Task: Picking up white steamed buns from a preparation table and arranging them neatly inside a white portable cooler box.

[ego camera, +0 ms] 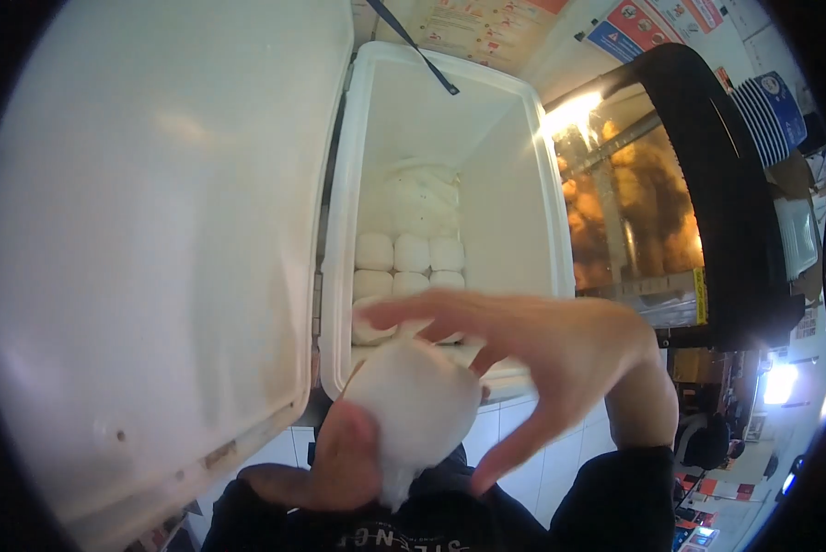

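My left hand (347, 459) grips a white, rounded object (416, 403) from its left and lower side, thumb on top. Clear plastic seems to cover it and gathers in a twist at the bottom. Its exact kind is hard to tell. Over its right side hovers my right hand (544, 359), blurred, fingers and thumb spread, holding nothing. Both hands are at the near rim of a white insulated box (509, 241). Inside it, similar white rounded pieces (411, 253) sit in rows of three, the nearest partly hidden by my right hand.
The box's large white lid (164, 241) stands open at the left, with a dark strap (420, 52) hanging at the back. At right is a lit display case (627, 200) with golden-brown contents. Stacked blue-and-white containers (768, 121) and wall posters (651, 27) lie beyond.
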The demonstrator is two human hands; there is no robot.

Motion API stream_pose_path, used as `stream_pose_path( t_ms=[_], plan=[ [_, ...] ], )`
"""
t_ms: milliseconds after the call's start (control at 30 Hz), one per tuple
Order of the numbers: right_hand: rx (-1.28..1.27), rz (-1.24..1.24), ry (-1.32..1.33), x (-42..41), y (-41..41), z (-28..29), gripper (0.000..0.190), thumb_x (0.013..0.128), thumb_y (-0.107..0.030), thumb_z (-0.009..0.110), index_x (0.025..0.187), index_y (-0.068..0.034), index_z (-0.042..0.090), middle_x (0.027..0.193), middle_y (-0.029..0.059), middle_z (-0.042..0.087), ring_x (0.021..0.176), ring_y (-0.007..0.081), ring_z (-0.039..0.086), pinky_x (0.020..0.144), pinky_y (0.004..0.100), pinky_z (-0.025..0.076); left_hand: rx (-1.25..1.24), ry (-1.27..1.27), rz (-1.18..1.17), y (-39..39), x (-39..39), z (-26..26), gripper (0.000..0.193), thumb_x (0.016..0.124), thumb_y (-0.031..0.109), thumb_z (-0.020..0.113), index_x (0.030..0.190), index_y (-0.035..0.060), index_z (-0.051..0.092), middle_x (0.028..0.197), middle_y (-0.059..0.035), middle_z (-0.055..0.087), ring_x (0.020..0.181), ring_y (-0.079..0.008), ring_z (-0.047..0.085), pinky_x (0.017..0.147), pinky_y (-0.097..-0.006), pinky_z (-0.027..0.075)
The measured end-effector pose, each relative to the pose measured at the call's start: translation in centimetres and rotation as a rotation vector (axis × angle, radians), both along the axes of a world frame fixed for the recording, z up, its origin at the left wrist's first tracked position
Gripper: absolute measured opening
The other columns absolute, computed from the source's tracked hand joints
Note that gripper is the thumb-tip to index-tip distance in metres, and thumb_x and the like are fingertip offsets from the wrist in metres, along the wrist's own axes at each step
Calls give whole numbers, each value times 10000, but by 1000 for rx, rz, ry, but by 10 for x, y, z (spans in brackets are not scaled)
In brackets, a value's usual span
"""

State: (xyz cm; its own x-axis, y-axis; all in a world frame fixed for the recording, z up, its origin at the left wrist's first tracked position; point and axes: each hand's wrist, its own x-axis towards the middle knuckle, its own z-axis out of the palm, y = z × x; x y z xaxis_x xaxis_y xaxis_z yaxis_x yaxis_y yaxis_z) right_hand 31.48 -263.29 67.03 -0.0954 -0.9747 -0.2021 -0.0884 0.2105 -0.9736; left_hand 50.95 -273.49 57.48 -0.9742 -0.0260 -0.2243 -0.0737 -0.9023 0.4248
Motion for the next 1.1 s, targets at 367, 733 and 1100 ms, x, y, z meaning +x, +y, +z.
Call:
stream_pose_path(
  t_ms=[367, 733, 1100],
  plan=[
    [766, 583, 956, -73, 25, -184, 789, 618, -126, 832, 1322, -161, 477, 1267, 198, 492, 1115, 384, 585, 950, 432, 494, -385, 42, -559, -24, 70, -18, 818, 871, 540, 711, 1413, -2, 428, 1321, -113, 596, 786, -124, 649, 718, -245, 526],
    [902, 603, 1032, -38, 28, -254, 476, 686, -86, 827, 1113, 26, 648, 1155, 225, 658, 1076, 392, 653, 884, 460, 559, -527, -150, -4, -33, 152, -30, 572, 952, 503, 627, 1210, -4, 577, 1148, -158, 677, 571, -109, 608, 526, -243, 460],
    [542, 832, 908, -35, -94, -280, 343, 766, -158, 689, 1032, 56, 662, 928, 244, 701, 816, 403, 679, 763, 491, 551, -707, -245, -187, -16, 170, 7, 381, 992, 300, 620, 1215, -8, 593, 1217, -124, 656, 461, -40, 465, 423, -202, 364]
  ],
)
